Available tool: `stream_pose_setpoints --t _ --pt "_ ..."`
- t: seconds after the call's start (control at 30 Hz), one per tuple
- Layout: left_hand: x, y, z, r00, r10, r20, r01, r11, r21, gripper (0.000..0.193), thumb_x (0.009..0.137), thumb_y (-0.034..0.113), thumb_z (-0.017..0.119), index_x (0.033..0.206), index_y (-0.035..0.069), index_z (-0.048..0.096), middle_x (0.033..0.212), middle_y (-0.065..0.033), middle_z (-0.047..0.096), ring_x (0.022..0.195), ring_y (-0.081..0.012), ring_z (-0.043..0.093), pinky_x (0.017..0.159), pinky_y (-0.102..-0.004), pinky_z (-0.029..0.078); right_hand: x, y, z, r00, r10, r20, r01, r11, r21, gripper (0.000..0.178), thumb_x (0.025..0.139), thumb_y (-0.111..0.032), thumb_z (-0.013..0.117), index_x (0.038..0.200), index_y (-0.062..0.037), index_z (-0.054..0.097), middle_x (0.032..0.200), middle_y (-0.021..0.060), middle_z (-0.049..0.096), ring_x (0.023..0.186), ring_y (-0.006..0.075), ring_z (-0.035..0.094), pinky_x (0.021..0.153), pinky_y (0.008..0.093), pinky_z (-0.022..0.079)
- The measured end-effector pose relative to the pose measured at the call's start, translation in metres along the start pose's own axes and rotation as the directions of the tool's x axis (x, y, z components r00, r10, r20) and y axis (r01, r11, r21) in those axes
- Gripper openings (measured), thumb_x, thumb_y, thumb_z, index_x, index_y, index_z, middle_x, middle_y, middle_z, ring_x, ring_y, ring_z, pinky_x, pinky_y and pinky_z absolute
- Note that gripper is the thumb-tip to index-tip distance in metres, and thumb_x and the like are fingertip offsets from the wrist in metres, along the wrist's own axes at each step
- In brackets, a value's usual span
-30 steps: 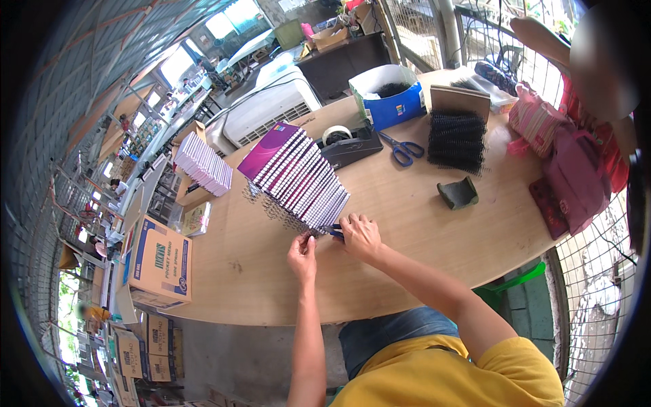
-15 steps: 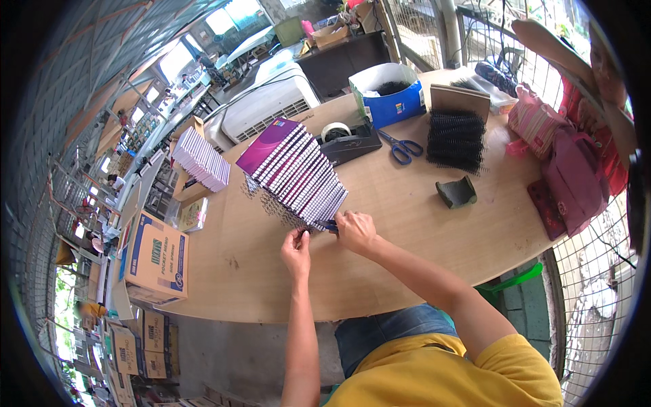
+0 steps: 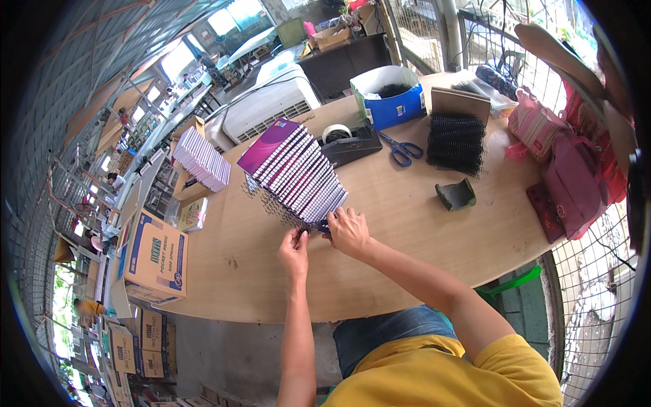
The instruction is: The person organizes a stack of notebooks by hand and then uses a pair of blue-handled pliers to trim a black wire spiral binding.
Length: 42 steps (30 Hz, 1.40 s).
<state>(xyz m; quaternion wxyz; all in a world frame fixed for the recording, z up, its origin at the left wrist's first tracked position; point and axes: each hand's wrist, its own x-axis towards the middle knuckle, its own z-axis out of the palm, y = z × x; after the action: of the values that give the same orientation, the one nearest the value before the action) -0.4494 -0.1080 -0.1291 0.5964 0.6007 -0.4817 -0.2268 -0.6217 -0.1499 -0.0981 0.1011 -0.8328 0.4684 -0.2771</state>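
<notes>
A fanned stack of coil-bound notebooks [image 3: 295, 173] with a purple cover on top lies slanted on the table, dark loose coil ends [image 3: 279, 210] sticking out along its left side. At its near corner my left hand [image 3: 293, 252] pinches the end of a dark binding coil between thumb and fingertips. My right hand [image 3: 349, 233] is closed round a tool with dark blue handles [image 3: 321, 226], which looks like pliers. Its tip meets the coil end beside my left fingertips; the jaws are too small to make out.
Behind the stack stand a tape dispenser [image 3: 352, 146], blue-handled scissors [image 3: 403, 150] and a blue-white box [image 3: 393, 108]. Black coils [image 3: 456, 142] and a dark green curved piece [image 3: 456, 195] lie right. Bags [image 3: 573, 169] sit at the right edge, a cardboard box [image 3: 156, 254] at the left.
My right hand and the tool have shifted slightly left, closer to my left hand. The left hand stays at the stack's near corner, and the notebooks lie as before.
</notes>
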Motion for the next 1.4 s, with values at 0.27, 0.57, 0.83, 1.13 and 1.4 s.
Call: stream_pose_setpoints --t 0.27,0.57,0.83,1.13,1.4 --pt "-0.001 0.000 0.001 0.998 0.063 -0.009 -0.062 0.997 0.049 0.022 0.089 0.002 0.063 0.108 -0.009 0.059 0.095 -0.0114 0.067 0.080 -0.0138 0.066 0.072 -0.0256 0.054 -0.002 -0.005 -0.004 1.000 0.016 0.012 -0.016 0.999 -0.031 0.045 0.075 -0.035 0.074 0.102 -0.0017 0.060 0.102 0.0157 0.058 0.095 0.0336 0.058 0.073 0.0495 0.048" --pt "-0.002 -0.005 0.003 0.997 0.062 -0.038 -0.063 0.997 -0.034 0.024 0.089 0.003 0.063 0.109 -0.009 0.059 0.094 -0.0117 0.067 0.079 -0.0140 0.066 0.072 -0.0255 0.054 -0.003 -0.008 -0.008 1.000 0.004 0.015 -0.003 0.997 -0.077 0.043 0.076 -0.035 0.073 0.101 -0.0016 0.060 0.101 0.0155 0.058 0.095 0.0336 0.058 0.073 0.0495 0.047" --pt "-0.002 -0.010 0.003 0.995 0.094 -0.040 -0.094 0.996 0.009 0.023 0.089 -0.001 0.061 0.109 -0.011 0.057 0.098 -0.0137 0.065 0.082 -0.0167 0.066 0.074 -0.0271 0.057 0.011 -0.002 -0.002 0.985 0.022 0.173 -0.031 0.998 0.054 0.039 0.078 -0.035 0.070 0.097 -0.0023 0.061 0.090 0.0177 0.065 0.087 0.0331 0.065 0.070 0.0460 0.050" --pt "-0.017 -0.003 0.009 0.989 -0.121 -0.080 0.104 0.976 -0.193 0.019 0.091 0.002 0.060 0.108 -0.005 0.059 0.094 -0.0107 0.065 0.079 -0.0157 0.066 0.071 -0.0251 0.057 -0.001 0.040 -0.018 0.997 -0.031 0.069 0.018 0.983 0.181 0.042 0.076 -0.041 0.073 0.086 -0.0027 0.060 0.076 0.0213 0.066 0.075 0.0366 0.066 0.066 0.0458 0.052" --pt "-0.031 0.087 0.060 0.834 -0.371 0.408 0.490 0.838 -0.240 0.017 0.088 0.003 0.064 0.104 -0.003 0.062 0.090 -0.0075 0.066 0.074 -0.0147 0.067 0.062 -0.0214 0.056 -0.008 0.162 -0.046 0.828 0.202 0.523 -0.439 -0.346 0.829 0.031 0.093 -0.038 0.058 0.098 -0.0079 0.057 0.079 0.0042 0.061 0.071 0.0213 0.061 0.070 0.0408 0.052"
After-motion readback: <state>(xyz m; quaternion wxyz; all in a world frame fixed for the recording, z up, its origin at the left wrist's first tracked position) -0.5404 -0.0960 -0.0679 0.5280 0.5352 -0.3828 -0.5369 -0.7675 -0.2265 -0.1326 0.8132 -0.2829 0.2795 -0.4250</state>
